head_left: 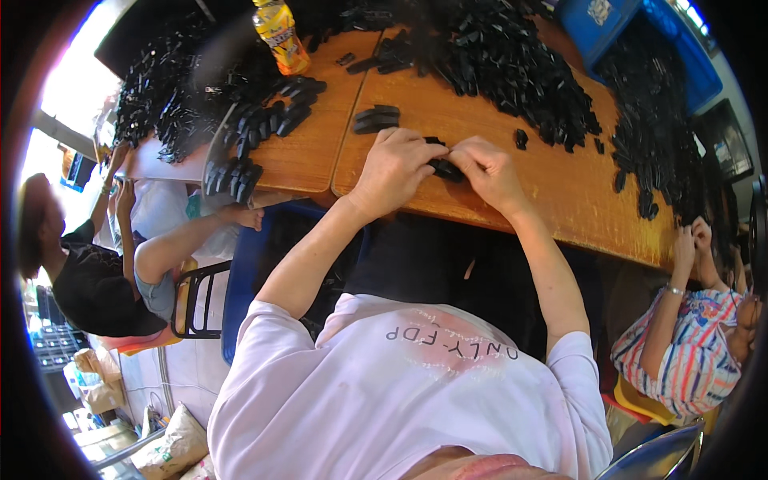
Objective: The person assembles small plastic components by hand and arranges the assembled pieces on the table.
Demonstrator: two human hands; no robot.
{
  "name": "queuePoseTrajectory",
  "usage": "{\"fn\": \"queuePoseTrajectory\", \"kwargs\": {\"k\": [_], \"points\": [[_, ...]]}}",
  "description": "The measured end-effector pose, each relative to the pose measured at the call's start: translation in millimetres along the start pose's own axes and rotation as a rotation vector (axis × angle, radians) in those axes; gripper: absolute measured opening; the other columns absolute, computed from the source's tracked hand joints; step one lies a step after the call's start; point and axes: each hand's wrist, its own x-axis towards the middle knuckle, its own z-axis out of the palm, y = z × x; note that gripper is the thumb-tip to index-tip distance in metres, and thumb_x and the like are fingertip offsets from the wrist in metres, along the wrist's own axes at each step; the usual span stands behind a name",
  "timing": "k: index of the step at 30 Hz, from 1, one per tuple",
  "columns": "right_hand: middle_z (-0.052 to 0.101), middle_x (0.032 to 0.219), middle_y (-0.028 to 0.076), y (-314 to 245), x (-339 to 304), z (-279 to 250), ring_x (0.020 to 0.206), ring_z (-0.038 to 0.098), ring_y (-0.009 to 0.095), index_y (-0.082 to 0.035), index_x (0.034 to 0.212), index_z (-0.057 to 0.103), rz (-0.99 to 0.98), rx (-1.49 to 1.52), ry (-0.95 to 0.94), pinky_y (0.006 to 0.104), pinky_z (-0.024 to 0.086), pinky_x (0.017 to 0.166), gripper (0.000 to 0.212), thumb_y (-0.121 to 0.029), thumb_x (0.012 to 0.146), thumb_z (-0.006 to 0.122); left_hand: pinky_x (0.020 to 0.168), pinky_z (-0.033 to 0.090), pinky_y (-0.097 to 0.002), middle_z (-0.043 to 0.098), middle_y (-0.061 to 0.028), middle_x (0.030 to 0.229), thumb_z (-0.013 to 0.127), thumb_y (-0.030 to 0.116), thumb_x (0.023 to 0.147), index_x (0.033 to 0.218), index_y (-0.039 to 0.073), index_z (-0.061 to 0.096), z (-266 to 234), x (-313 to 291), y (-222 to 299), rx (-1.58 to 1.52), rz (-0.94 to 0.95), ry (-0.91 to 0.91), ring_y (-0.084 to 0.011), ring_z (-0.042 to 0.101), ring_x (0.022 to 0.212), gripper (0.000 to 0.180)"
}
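Note:
Near the table's front edge, my left hand (398, 166) and my right hand (488, 171) meet with fingertips pinched together. Between them is a small black plastic piece (446, 169), partly covered by my fingers; its exact kind cannot be made out. Both hands are closed on it. Just beyond my left hand, a small stack of long black pieces (376, 119) lies side by side on the wood. Two loose black pieces (521, 140) rest to the right, past my right hand.
A large heap of black pieces (512, 72) covers the far side of the wooden table (320, 152). More heaps lie left and right. An orange-yellow bottle (282, 40) stands at the far left, a blue bin (588, 32) at the far right. Co-workers sit on both sides.

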Motion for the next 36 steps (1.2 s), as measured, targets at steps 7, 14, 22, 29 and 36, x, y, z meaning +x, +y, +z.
{"fn": "queuePoseTrajectory", "kwargs": {"k": [7,14,22,29,36], "points": [[0.069,0.116,0.011,-1.0,38.7,20.5,0.106,0.069,0.033,-0.009,0.114,0.077,-0.083,-0.215,0.072,0.0437,0.056,0.089,0.022,-0.013,0.093,0.076,0.115,0.044,-0.0508,0.071,-0.0188,0.123,0.073,0.011,0.09,0.12,0.005,0.071,-38.6,0.9,-72.6,0.139,-0.113,0.051,-0.0394,0.061,0.13,0.03],[0.067,0.102,0.009,-4.5,8.0,-20.1,0.096,0.068,0.033,-0.007,0.099,0.071,-0.036,-0.307,-0.001,0.0446,0.055,0.078,0.008,-0.006,0.091,0.073,0.106,0.045,-0.0506,0.067,-0.0169,0.123,0.074,0.011,0.089,0.117,0.005,0.071,-89.8,-71.5,-63.0,0.333,-0.275,0.135,-0.0381,0.06,0.128,0.029],[0.07,0.108,0.016,-12.5,-6.9,-39.2,0.099,0.068,0.04,-0.003,0.105,0.072,0.185,-0.328,0.038,0.0481,0.056,0.083,0.018,-0.001,0.087,0.071,0.106,0.048,-0.0493,0.068,-0.0122,0.137,0.062,0.006,0.094,0.131,0.006,0.069,-83.5,-3.1,-86.6,0.488,-0.219,0.339,-0.0353,0.06,0.13,0.038],[0.072,0.1,0.017,-22.0,20.0,-20.8,0.087,0.072,0.034,0.0,0.112,0.075,0.123,-0.305,-0.064,0.0386,0.058,0.079,0.023,0.0,0.089,0.075,0.102,0.051,-0.0507,0.072,-0.0146,0.121,0.065,0.007,0.095,0.119,0.006,0.066,-4.1,88.0,-170.3,0.581,-0.514,0.075,-0.037,0.065,0.122,0.025],[0.077,0.1,0.014,-24.9,1.5,-2.1,0.087,0.074,0.029,-0.003,0.108,0.077,0.304,0.047,0.224,0.0364,0.057,0.078,0.017,-0.012,0.094,0.079,0.094,0.052,-0.0475,0.07,-0.0154,0.113,0.064,-0.004,0.086,0.101,0.005,0.065,-2.5,37.1,-88.4,0.467,-0.209,0.022,-0.0389,0.066,0.109,0.017]]}}
